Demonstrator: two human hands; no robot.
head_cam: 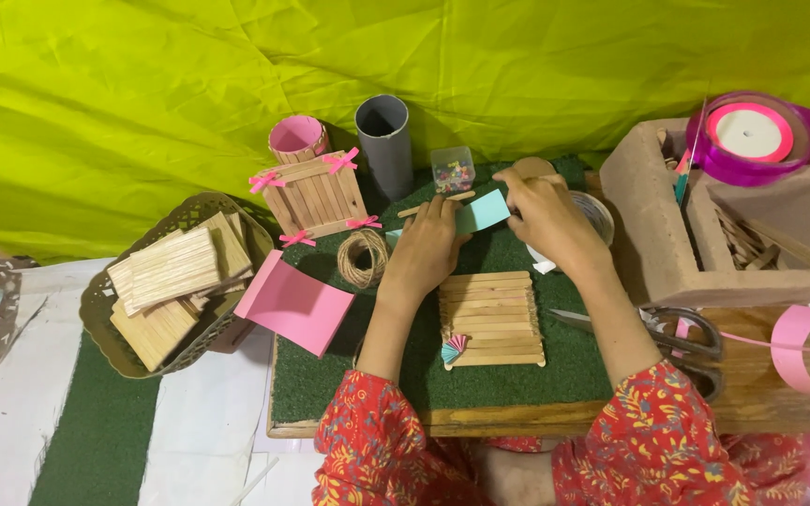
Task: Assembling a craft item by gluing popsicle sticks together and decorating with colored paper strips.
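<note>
Nearest lies a stick panel (491, 319) on the green counter (349, 384), a small paper fan (454, 348) at its corner. Beyond it, the left hand (424, 245) and right hand (546, 217) have their fingers clamped on a pale blue paper strip (483, 212). Farther back stands a grey tube (385, 142).

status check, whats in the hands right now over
Left hand and right hand both pinch a light blue paper strip. Craft-stick panel lies flat beneath on green mat. Twine ball beside left wrist, apart.
</note>
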